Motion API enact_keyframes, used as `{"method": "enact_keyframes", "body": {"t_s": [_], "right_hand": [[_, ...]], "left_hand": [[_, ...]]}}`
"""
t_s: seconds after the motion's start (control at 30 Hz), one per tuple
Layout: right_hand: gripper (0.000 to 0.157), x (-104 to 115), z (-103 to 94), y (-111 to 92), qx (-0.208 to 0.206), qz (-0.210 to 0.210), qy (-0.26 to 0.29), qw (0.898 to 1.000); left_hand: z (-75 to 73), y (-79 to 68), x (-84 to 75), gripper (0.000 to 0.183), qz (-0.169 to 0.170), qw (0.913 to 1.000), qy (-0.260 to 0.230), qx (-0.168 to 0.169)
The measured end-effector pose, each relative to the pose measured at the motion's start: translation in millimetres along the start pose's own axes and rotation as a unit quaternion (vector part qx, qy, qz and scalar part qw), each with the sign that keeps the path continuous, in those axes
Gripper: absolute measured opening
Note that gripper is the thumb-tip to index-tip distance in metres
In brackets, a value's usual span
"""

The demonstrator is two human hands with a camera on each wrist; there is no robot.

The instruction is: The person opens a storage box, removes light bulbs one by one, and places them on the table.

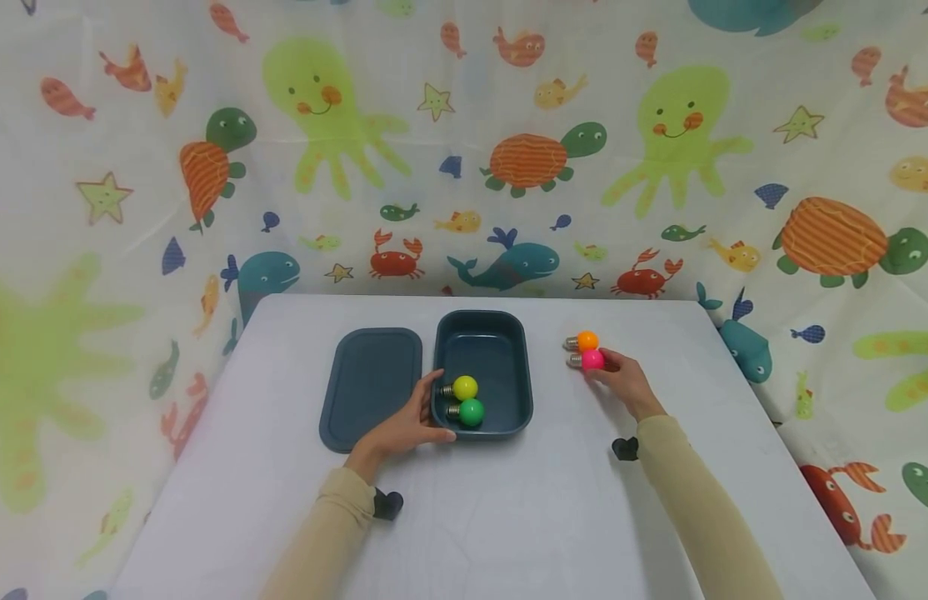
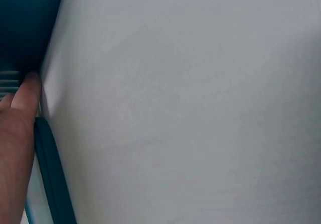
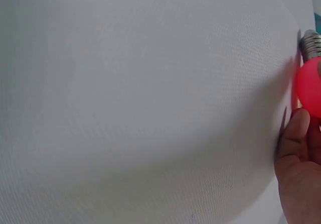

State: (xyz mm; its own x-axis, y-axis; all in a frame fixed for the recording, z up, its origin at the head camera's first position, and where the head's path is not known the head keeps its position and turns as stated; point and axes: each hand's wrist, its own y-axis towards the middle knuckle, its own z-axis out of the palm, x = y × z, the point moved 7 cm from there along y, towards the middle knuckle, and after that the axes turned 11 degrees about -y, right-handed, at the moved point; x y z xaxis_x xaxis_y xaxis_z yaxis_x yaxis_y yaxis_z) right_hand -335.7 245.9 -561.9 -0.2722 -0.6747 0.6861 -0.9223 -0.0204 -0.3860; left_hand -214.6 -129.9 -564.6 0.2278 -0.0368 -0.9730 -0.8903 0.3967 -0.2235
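My left hand (image 1: 406,425) rests at the near left corner of a dark blue container (image 1: 519,417), fingers along its left wall and thumb by its front. Inside lie a yellow light bulb (image 1: 466,387) and a green light bulb (image 1: 471,412), their screw bases pointing left. To the right on the table, my right hand (image 1: 624,381) pinches the round end of a pink light bulb (image 1: 592,359). The right wrist view shows the pink bulb (image 3: 308,86) and its metal base at the thumb. An orange light bulb (image 1: 587,341) lies just beyond the pink one.
A flat dark blue lid (image 1: 376,375) lies left of the container on the white table (image 1: 524,517). A curtain (image 1: 434,250) printed with sea animals hangs behind the table and at both sides.
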Motion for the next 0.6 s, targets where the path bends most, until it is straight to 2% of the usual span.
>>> {"method": "enact_keyframes", "body": {"t_s": [0.33, 0.43, 0.6], "right_hand": [[0.075, -1.1, -6.5, 2.2, 0.005, 0.009, -0.001, 1.000], [0.073, 5.2, -14.0, -0.7, -0.003, 0.005, -0.006, 1.000], [0.071, 24.8, -26.2, -6.9, -0.023, -0.024, -0.016, 0.999]], "left_hand": [[1.1, 0.0, -0.9, 0.106, 0.007, 1.0000, -0.002, 0.005], [0.3, 0.8, -1.7, 0.106, 0.012, 0.9999, -0.004, 0.011], [-1.8, 1.4, -1.6, 0.106, 0.011, 0.9998, -0.003, 0.015]]}}
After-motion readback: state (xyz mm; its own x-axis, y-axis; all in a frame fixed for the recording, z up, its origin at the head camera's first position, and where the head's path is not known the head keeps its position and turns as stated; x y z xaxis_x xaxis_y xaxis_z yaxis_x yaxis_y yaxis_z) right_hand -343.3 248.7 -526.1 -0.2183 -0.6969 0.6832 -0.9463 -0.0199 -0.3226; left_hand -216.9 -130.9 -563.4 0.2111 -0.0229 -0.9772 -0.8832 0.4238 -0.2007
